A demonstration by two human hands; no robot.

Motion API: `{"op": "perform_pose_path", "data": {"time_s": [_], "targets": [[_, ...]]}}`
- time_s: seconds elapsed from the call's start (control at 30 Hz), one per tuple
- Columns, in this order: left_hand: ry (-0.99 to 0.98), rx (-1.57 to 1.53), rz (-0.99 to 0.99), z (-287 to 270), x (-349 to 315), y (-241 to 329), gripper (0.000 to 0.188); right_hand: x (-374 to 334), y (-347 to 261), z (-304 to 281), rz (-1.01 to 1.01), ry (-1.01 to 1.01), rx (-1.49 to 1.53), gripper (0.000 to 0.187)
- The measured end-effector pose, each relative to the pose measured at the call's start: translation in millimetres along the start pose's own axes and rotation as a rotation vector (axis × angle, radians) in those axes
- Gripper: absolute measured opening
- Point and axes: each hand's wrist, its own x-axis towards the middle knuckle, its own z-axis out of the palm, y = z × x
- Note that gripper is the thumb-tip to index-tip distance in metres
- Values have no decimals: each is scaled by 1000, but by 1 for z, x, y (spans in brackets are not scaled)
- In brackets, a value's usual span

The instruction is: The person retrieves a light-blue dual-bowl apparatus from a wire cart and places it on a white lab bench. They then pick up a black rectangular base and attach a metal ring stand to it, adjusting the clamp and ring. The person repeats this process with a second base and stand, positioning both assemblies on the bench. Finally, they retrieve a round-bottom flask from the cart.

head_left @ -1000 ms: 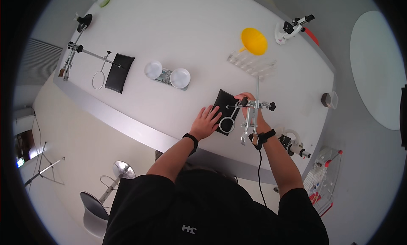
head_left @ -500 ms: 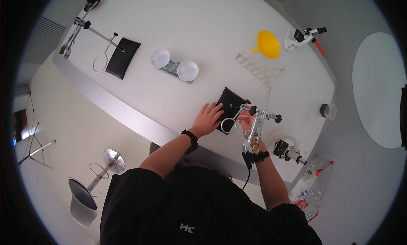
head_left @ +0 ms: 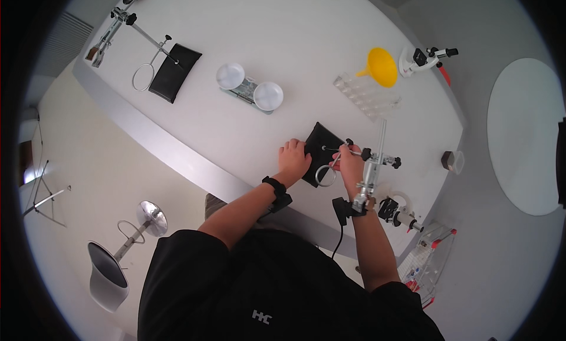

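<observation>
A retort stand stands near the bench's front edge, its black rectangular base (head_left: 315, 154) flat on the white top. Its upright rod (head_left: 381, 134) rises toward me and carries a metal clamp (head_left: 367, 184). Low on the rod sits a support ring (head_left: 325, 176) with a black-knobbed holder. My right hand (head_left: 352, 169) has its fingers closed round the ring's stem beside the holder. Along the left edge of the base my left hand (head_left: 294, 162) lies with its fingers curled against it.
A two-pan balance (head_left: 249, 93) stands ahead to the left, beyond it a second retort stand (head_left: 171, 75). A yellow funnel (head_left: 382, 68), a clear test tube rack (head_left: 365, 98) and a white microscope (head_left: 420, 61) stand ahead right. Another microscope (head_left: 398, 211) is by my right forearm.
My right hand has moved up and closed on the ring's stem. My left hand's spread fingers have drawn together and curled at the base's edge. The view has shifted slightly.
</observation>
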Motion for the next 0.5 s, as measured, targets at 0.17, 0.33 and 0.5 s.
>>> {"op": "perform_pose_path", "data": {"time_s": [0.17,0.33,0.5], "targets": [[1,-146,-75,0,4,-1,40,-2,7,-23,-19,-61,69,24],[-568,-998,-311,-21,31,-28,35,-42,2,-58,-98,-123,151,26],[-792,-1188,-109,-101,14,26,23,-101,-31,-106,-203,-228,491,28]]}}
